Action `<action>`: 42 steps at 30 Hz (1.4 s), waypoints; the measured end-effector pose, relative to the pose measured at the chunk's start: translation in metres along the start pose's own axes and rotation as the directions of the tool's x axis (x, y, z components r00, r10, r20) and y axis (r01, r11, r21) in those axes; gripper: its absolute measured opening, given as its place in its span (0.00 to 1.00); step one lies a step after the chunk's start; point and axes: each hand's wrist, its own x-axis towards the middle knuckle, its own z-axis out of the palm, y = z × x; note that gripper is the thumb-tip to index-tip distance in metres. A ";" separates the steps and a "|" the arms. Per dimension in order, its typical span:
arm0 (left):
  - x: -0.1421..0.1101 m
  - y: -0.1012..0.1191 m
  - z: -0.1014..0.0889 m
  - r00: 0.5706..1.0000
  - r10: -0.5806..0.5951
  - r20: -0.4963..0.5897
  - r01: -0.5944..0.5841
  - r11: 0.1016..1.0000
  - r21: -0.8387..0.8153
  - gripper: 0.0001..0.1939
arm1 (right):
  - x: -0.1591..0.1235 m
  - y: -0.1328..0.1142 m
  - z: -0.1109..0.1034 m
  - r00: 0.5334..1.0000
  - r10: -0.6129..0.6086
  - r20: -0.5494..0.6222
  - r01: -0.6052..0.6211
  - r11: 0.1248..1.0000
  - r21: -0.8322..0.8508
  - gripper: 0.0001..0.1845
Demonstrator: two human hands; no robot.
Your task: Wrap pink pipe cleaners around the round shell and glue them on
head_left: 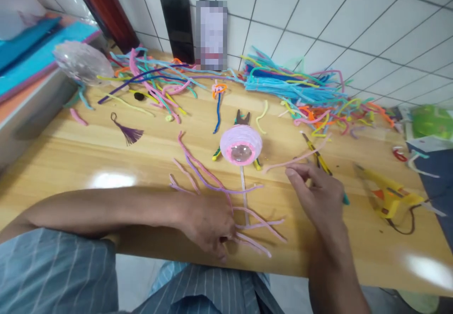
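Note:
My left hand (208,222) rests near the table's front edge with its fingers curled over pink and lilac pipe cleaners (253,187); their ends stick out on both sides. The fingertips are partly hidden. To the right, my right hand (318,186) has thumb and forefinger pinched together at a pale pink pipe cleaner (300,157). Between the hands and farther back sits a lilac wrapped ball (241,132) with a pink ring and a clear centre, on a clear stick (243,186). It lies over pliers (242,117) with yellow and green handles.
Bundled blue pipe cleaners (293,85) and loose coloured ones lie along the tiled wall, where two phones (177,26) lean. A purple tassel (129,134) lies left. Beyond my right hand are a utility knife (314,149) and a yellow glue gun (392,194) with a cord.

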 end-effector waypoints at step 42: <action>-0.059 -0.008 -0.060 0.889 -0.320 -0.328 0.307 0.947 -0.094 0.14 | 0.010 0.045 0.011 0.915 0.364 -0.175 -0.316 0.916 0.248 0.23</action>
